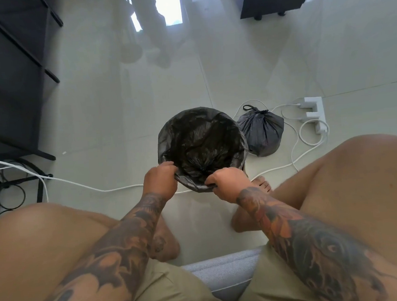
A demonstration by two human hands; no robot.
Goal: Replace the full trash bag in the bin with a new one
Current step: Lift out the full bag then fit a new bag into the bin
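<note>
Here, new bag mouth upward, both hands gripping.

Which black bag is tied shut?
The small bag on the floor, right of the bin, is knotted at its top. The other bag lines the bin, wide open, both hands gripping its edge.

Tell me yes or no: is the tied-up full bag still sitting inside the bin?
No: the tied full bag sits on the floor beside the bin, whose new liner both hands grip at the rim.
</note>
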